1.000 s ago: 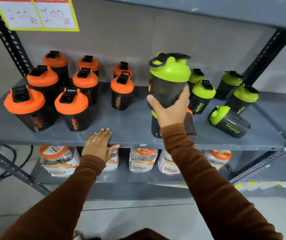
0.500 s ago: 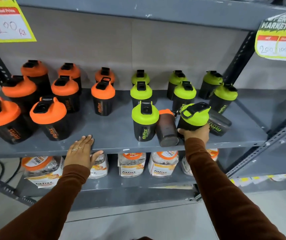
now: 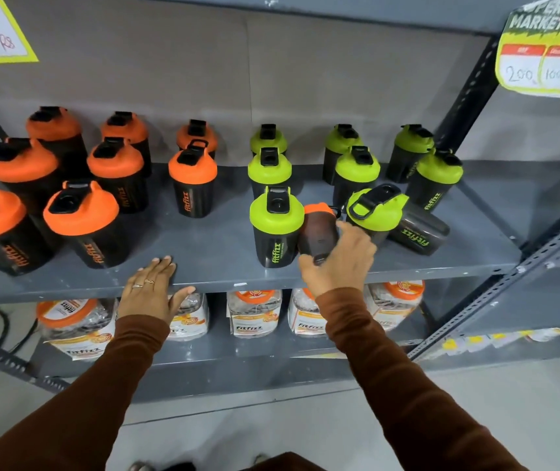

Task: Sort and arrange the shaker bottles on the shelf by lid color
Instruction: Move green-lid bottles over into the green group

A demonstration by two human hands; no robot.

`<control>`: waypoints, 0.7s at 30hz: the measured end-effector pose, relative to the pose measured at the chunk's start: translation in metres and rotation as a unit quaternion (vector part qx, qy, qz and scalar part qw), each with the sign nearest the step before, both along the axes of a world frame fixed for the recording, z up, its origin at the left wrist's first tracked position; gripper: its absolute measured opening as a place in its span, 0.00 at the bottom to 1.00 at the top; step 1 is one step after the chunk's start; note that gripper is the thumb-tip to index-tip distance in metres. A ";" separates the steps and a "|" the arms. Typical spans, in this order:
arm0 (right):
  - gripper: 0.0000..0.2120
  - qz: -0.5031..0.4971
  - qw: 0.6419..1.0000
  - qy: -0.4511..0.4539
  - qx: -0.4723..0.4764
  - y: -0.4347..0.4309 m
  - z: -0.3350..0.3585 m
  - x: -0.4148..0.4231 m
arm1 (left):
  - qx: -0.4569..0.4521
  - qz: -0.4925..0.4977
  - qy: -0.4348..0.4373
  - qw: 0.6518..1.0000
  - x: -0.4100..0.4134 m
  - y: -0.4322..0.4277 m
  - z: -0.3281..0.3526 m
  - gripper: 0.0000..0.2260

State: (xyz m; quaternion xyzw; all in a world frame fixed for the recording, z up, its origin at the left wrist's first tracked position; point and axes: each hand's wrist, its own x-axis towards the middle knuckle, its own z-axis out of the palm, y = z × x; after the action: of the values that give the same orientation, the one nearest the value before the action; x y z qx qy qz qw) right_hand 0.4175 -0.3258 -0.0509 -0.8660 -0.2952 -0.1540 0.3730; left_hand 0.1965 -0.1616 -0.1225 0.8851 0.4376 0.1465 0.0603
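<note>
Right hand [image 3: 336,263] closing around the stray orange-lidded bottle [image 3: 317,232] near the shelf [image 3: 203,266] front edge, left hand [image 3: 152,290] flat, empty; next, likely carry it left

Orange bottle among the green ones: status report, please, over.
Right hand gripping orange bottle, lying among the green. Left hand flat on shelf edge. Green bottle touching its left side.
</note>
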 end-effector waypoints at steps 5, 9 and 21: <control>0.46 0.048 0.983 0.065 -0.163 0.006 -0.009 0.001 | -0.009 0.000 0.004 1.000 0.000 0.001 0.001 0.26; 0.43 0.046 0.984 0.109 -0.133 0.007 -0.007 0.003 | -0.016 -0.002 0.005 1.000 -0.001 0.003 0.000 0.27; 0.37 -0.017 0.980 0.182 0.073 0.009 0.026 0.000 | -0.014 -0.025 0.003 1.000 -0.002 0.005 0.001 0.26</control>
State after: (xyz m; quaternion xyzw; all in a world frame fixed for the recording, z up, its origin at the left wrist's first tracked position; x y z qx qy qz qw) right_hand 0.4172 -0.3164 -0.0252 -0.8549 -0.1951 -0.0214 0.4802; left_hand 0.1942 -0.1564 -0.1215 0.8952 0.4177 0.1363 0.0748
